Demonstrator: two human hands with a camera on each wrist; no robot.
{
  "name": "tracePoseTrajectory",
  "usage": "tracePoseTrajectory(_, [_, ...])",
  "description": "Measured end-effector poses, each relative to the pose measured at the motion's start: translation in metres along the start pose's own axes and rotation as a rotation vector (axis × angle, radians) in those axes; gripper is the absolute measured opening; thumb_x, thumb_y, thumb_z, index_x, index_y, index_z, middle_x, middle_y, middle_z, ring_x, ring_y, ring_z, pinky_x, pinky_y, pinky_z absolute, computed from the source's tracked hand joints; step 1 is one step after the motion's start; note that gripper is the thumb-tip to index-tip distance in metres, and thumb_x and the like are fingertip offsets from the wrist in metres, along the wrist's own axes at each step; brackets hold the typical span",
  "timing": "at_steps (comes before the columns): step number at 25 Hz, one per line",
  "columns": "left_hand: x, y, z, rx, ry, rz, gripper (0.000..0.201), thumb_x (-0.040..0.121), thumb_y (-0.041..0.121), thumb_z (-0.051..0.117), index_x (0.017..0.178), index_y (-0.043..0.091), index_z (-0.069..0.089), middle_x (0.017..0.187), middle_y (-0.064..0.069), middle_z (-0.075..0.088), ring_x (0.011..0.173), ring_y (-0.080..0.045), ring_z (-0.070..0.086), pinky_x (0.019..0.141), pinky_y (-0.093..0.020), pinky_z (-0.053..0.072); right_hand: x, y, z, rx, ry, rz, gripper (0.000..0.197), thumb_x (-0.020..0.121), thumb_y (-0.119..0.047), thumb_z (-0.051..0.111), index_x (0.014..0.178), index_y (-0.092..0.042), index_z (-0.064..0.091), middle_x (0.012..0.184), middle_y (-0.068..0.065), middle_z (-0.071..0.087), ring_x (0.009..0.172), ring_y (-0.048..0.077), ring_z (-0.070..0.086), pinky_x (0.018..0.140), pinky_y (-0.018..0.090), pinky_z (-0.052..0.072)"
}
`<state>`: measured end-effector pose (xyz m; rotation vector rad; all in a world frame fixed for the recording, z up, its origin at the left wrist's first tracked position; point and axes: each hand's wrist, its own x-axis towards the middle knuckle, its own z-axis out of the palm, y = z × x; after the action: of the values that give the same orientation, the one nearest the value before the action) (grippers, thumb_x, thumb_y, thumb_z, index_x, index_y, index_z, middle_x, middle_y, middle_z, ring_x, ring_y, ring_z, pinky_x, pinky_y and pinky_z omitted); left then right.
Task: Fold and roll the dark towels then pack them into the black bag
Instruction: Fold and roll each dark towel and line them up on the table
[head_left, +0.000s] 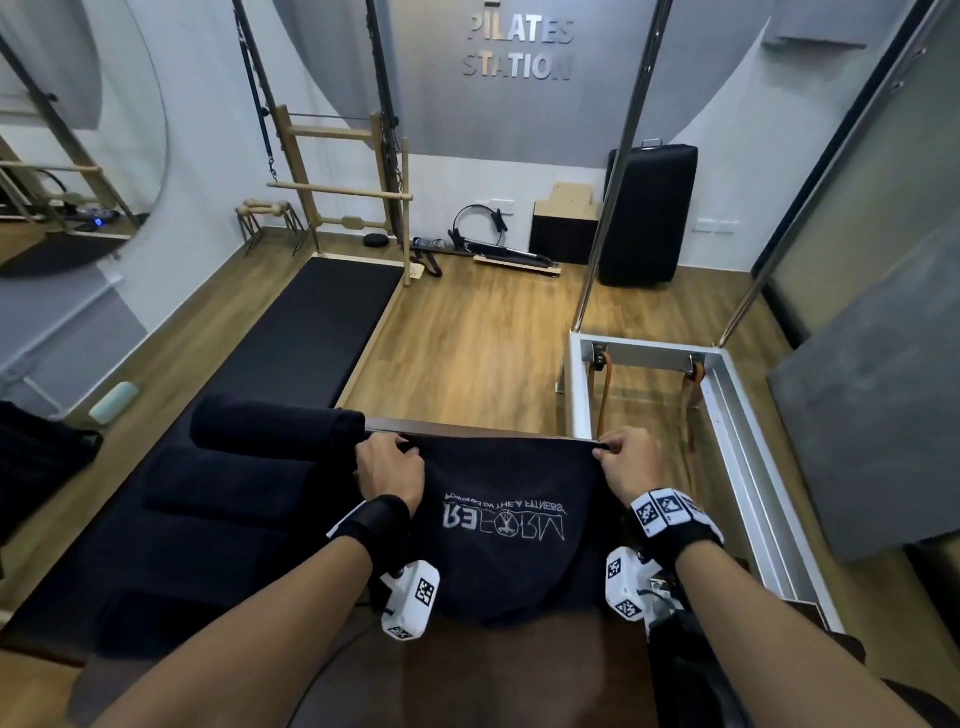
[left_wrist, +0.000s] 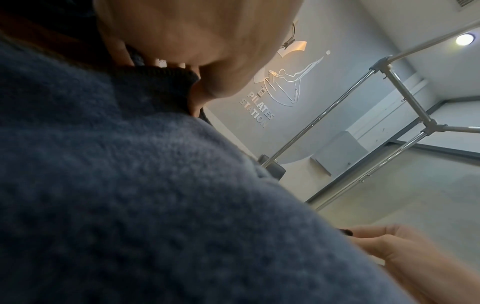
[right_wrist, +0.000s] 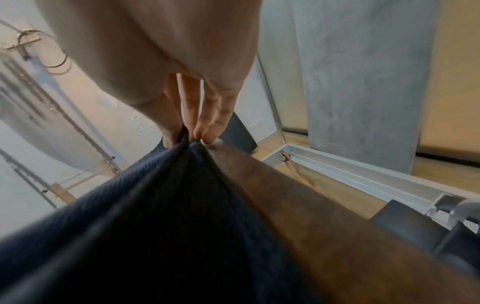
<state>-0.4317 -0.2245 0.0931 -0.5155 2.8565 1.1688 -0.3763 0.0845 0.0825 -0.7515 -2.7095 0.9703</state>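
Observation:
A dark towel (head_left: 506, 499) with white lettering hangs stretched between both hands above the brown padded surface (head_left: 519, 670). My left hand (head_left: 390, 462) pinches its upper left corner; my right hand (head_left: 621, 460) pinches the upper right corner. In the right wrist view the fingertips (right_wrist: 200, 131) clamp the towel's edge (right_wrist: 166, 205). The left wrist view is mostly filled by the towel (left_wrist: 130, 195), gripped by the left hand (left_wrist: 182, 67). A rolled dark towel (head_left: 278, 428) lies to the left, beyond folded dark towels (head_left: 223, 488). A black bag (head_left: 39, 457) sits at the far left.
A white metal frame (head_left: 737, 410) with orange straps stands on the right. A black mat (head_left: 317, 327) lies on the wooden floor ahead on the left. A pale green roll (head_left: 114, 401) rests on the floor beside the bag. Chrome poles (head_left: 618, 171) rise at right.

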Motion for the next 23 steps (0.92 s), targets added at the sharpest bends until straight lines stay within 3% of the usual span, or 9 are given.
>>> tracePoseTrajectory(5, [-0.007, 0.004, -0.003, -0.041, 0.03, 0.028, 0.01, 0.094, 0.014, 0.076, 0.102, 0.012, 0.081, 0.107, -0.01, 0.077, 0.101, -0.034, 0.072, 0.09, -0.043, 0.059, -0.016, 0.0, 0.008, -0.094, 0.027, -0.058, 0.009, 0.089, 0.001, 0.071, 0.09, 0.001, 0.079, 0.101, 0.011, 0.07, 0.098, 0.03, 0.064, 0.083, 0.032, 0.049])
tracePoseTrajectory(10, [-0.022, 0.012, -0.02, -0.185, 0.08, 0.115, 0.008, 0.095, 0.013, 0.074, 0.1, 0.014, 0.08, 0.11, -0.006, 0.072, 0.101, -0.031, 0.069, 0.087, -0.04, 0.057, -0.024, -0.01, -0.019, 0.08, -0.002, 0.136, 0.005, 0.084, -0.001, 0.08, 0.087, -0.004, 0.082, 0.089, 0.014, 0.078, 0.089, 0.031, 0.072, 0.082, 0.037, 0.058])
tracePoseTrajectory(14, [-0.035, 0.019, -0.049, -0.283, 0.124, 0.252, 0.016, 0.094, 0.012, 0.075, 0.11, 0.015, 0.077, 0.112, -0.002, 0.064, 0.102, -0.022, 0.063, 0.086, -0.032, 0.048, -0.047, -0.018, -0.049, 0.252, 0.054, 0.154, 0.015, 0.081, 0.005, 0.081, 0.084, -0.009, 0.081, 0.081, 0.004, 0.075, 0.088, 0.024, 0.072, 0.065, 0.02, 0.05])
tracePoseTrajectory(16, [-0.045, 0.021, -0.069, -0.358, 0.13, 0.299, 0.027, 0.093, 0.012, 0.078, 0.12, 0.013, 0.074, 0.112, 0.0, 0.064, 0.104, -0.017, 0.06, 0.089, -0.029, 0.045, -0.062, -0.023, -0.066, 0.347, 0.108, 0.12, 0.023, 0.08, 0.011, 0.08, 0.095, -0.007, 0.079, 0.087, 0.002, 0.072, 0.09, 0.022, 0.07, 0.066, 0.014, 0.046])
tracePoseTrajectory(18, [-0.056, 0.019, -0.093, -0.394, 0.127, 0.335, 0.025, 0.091, 0.016, 0.081, 0.116, 0.012, 0.077, 0.111, 0.0, 0.067, 0.105, -0.016, 0.063, 0.091, -0.028, 0.047, -0.08, -0.031, -0.087, 0.374, 0.157, 0.081, 0.03, 0.079, 0.009, 0.082, 0.106, -0.003, 0.076, 0.098, 0.001, 0.068, 0.096, 0.021, 0.066, 0.079, 0.022, 0.048])
tracePoseTrajectory(20, [-0.067, 0.017, -0.119, -0.388, 0.143, 0.397, 0.014, 0.088, 0.022, 0.085, 0.1, 0.017, 0.08, 0.102, 0.004, 0.067, 0.099, -0.015, 0.065, 0.088, -0.03, 0.051, -0.096, -0.04, -0.11, 0.347, 0.204, 0.012, 0.022, 0.079, 0.004, 0.085, 0.099, -0.002, 0.078, 0.102, 0.004, 0.067, 0.098, 0.022, 0.065, 0.087, 0.032, 0.052])
tracePoseTrajectory(23, [-0.083, 0.008, -0.165, -0.413, 0.15, 0.535, 0.015, 0.079, 0.024, 0.093, 0.084, 0.027, 0.079, 0.092, 0.006, 0.064, 0.089, -0.013, 0.064, 0.082, -0.028, 0.052, -0.131, -0.055, -0.149, 0.389, 0.253, -0.088, 0.011, 0.079, -0.003, 0.087, 0.088, -0.006, 0.081, 0.085, 0.006, 0.069, 0.079, 0.018, 0.061, 0.078, 0.035, 0.052])
